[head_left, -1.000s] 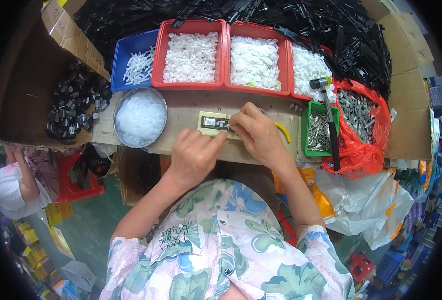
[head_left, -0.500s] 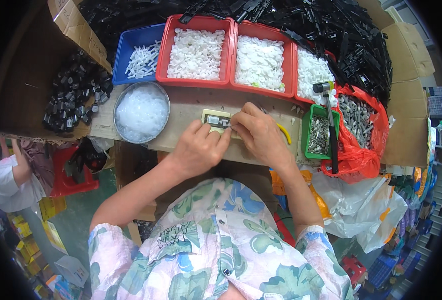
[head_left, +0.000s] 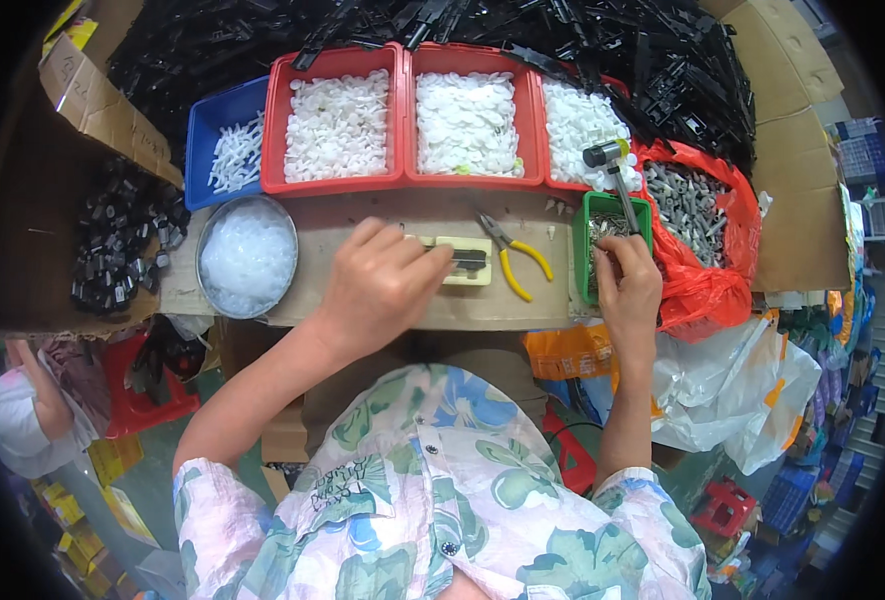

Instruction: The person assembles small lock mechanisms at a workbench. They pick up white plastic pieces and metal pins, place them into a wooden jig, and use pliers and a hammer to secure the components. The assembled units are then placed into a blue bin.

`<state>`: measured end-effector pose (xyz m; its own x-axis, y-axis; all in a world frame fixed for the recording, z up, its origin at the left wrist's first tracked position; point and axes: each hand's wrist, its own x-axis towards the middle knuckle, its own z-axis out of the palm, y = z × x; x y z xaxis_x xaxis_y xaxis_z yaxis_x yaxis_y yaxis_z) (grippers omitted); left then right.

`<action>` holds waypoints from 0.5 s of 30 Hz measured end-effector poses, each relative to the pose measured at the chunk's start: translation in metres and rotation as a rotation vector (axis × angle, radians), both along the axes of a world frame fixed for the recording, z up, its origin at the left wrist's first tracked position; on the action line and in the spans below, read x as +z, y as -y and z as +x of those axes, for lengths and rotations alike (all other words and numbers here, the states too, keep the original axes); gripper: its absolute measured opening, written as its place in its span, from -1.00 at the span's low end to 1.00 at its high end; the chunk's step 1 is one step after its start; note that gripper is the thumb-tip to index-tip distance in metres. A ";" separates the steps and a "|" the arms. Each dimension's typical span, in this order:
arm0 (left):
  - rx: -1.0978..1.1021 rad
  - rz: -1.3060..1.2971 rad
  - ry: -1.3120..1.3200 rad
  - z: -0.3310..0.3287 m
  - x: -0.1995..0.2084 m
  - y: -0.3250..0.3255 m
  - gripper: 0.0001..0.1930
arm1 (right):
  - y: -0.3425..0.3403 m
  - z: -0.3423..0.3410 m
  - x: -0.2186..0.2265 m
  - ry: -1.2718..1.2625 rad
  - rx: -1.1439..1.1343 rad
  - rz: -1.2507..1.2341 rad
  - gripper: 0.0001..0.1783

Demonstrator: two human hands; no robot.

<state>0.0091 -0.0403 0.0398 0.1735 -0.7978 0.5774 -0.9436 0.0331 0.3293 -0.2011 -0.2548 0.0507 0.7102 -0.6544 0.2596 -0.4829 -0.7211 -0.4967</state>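
The right hand (head_left: 627, 285) has left the cream fixture block (head_left: 465, 259) and now reaches into the green bin (head_left: 594, 208).

Cardboard-topped bench (head_left: 362, 205), brown boxes (head_left: 92, 100) at both sides — cluttered floor (head_left: 92, 480) below, even light

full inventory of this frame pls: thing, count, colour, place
red trays: 3, red, holding white parts, back of bench
blue tray: 1, blue, left of the red trays
round bowl: 1, metal, clear pieces inside, bench left
small block: 1, pale yellow with a dark piece on top, bench centre
pliers: 1, yellow grips, right of the block
green bin: 1, green, small metal parts, bench right
hammer: 1, black head, lying over the green bin
red bag: 1, grey metal parts, far right
black parts: heap, behind the trays
left hand: on the block
right hand: fingers at the green bin
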 end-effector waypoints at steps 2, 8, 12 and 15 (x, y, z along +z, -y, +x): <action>-0.020 -0.023 -0.055 0.003 0.005 0.024 -0.86 | 0.007 -0.011 -0.009 -0.109 0.029 -0.084 -0.92; -0.084 -0.086 -0.150 0.008 0.010 0.114 -0.93 | 0.009 -0.008 -0.015 -0.172 -0.020 -0.076 -0.92; -0.086 -0.087 -0.040 0.012 0.000 0.156 -0.89 | 0.009 -0.004 -0.014 -0.122 -0.033 -0.031 -0.94; -0.115 -0.043 0.113 0.014 -0.001 0.171 -0.90 | 0.008 -0.007 -0.012 -0.081 -0.038 0.003 -0.95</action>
<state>0.0234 -0.2111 0.0388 0.0143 -0.7831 0.6218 -0.9638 0.1548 0.2171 -0.2077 -0.2632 0.0383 0.7036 -0.6817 0.2006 -0.5484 -0.7005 -0.4567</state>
